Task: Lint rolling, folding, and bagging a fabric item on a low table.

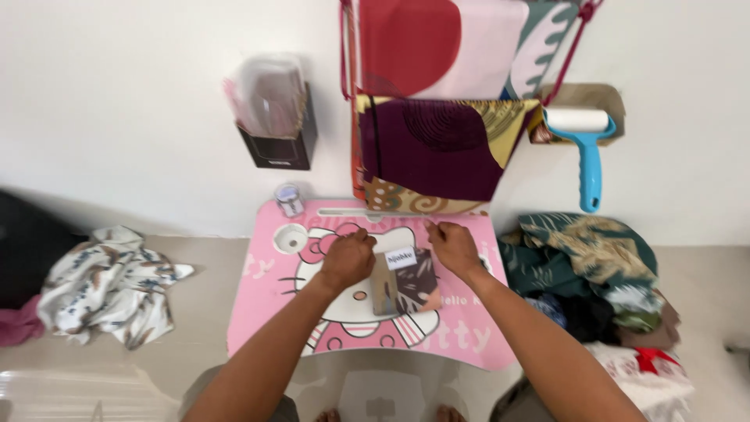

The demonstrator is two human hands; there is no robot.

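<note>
My left hand (348, 260) is curled into a loose fist on the left edge of the small packaged cloth (405, 281), pinning it. My right hand (455, 247) touches its upper right corner with pinched fingers — whether it grips anything, I cannot tell. The packet lies mid pink worktop (258, 312) — folded fabrics (594, 258) piled to the right.

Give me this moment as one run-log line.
left hand: fist on packet's left edge | right hand: at its top right | folded cloth packet: flat on pink lap table
</note>
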